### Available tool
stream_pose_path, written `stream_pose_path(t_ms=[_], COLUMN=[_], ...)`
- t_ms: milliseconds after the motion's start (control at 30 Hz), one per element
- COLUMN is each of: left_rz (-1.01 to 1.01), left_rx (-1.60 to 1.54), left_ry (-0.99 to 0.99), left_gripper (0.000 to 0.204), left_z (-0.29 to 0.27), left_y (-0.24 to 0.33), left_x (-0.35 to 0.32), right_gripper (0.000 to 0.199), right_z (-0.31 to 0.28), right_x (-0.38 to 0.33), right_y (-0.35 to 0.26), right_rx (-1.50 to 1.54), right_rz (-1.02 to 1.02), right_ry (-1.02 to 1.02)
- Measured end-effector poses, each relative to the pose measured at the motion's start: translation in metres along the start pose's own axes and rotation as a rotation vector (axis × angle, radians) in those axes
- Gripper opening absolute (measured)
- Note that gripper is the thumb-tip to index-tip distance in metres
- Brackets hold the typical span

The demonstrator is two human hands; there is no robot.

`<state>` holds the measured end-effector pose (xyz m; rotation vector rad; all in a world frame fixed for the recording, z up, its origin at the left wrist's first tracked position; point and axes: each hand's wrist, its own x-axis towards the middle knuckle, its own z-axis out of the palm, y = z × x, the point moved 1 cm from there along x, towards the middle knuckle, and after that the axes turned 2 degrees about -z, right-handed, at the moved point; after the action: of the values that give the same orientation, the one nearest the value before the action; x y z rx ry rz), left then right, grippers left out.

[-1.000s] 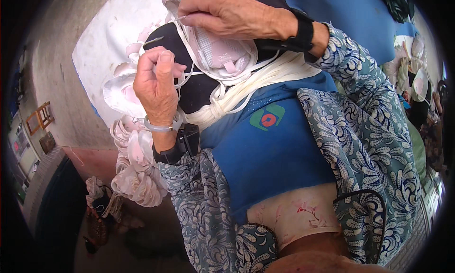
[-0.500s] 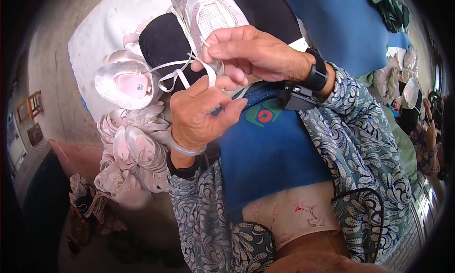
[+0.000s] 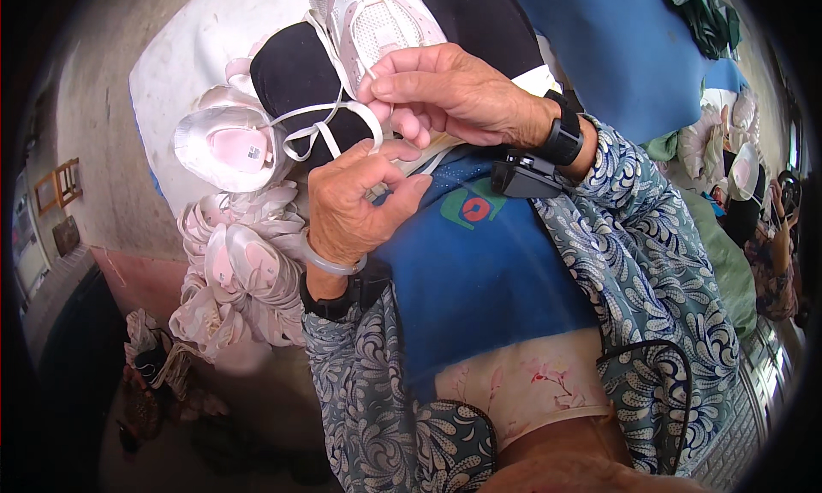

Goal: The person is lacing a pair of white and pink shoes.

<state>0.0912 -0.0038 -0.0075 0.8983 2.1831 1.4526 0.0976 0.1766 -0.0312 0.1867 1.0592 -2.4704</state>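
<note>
A white and pink sneaker [image 3: 377, 17] lies on my lap, over a black cloth [image 3: 295, 73]. Its white lace [image 3: 330, 125] loops out toward the left. My left hand [image 3: 355, 206] pinches the lace between thumb and forefinger just below the loop. My right hand [image 3: 445, 95] grips the lace end above it, fingers curled close to the sneaker's tongue. Both wrists wear black bands, and the left also has a pale bangle.
A pile of white and pink shoe parts [image 3: 235, 270] sits at my left, with one open shoe upper [image 3: 227, 146] on top. A blue apron [image 3: 479, 270] covers my lap. Another seated person [image 3: 762, 227] is at the far right. Blue sacks [image 3: 616, 47] are stacked behind.
The sneaker has dropped from close to the camera down onto the lap. My left hand moved right and lower to join the right hand, and both now pinch the lace.
</note>
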Motion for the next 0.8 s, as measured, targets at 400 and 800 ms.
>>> stream_pose_path(t_ms=[400, 800], left_rz=[0.125, 0.221], left_rx=[0.375, 0.321], left_ry=[0.03, 0.09], left_gripper=[0.026, 0.021], left_z=[0.006, 0.006], left_y=[0.009, 0.008], left_x=[-0.002, 0.0], right_gripper=[0.026, 0.032], right_z=[-0.012, -0.013], right_x=[-0.009, -0.01], right_y=[0.002, 0.0], right_rx=[0.024, -0.028], right_rz=[0.079, 0.182], right_ry=[0.041, 0.02])
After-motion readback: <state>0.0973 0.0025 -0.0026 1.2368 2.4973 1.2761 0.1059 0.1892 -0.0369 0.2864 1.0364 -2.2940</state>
